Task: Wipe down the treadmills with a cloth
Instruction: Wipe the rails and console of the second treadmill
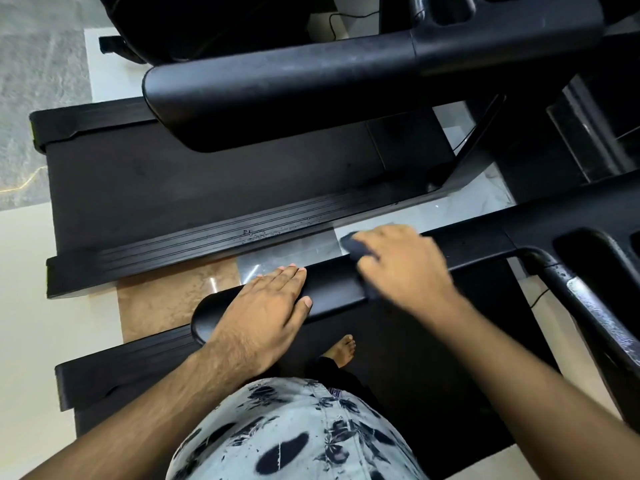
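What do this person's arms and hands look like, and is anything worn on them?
Both forearms are bare, with no sleeves reaching them. The left hand and right hand wear no gloves, and no rings, watch or bands show. Fingernails are short. The shirt is pale with dark floral print.

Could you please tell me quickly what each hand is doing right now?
Left hand: open, resting flat on the handrail.
Right hand: grips the dark cloth against it.
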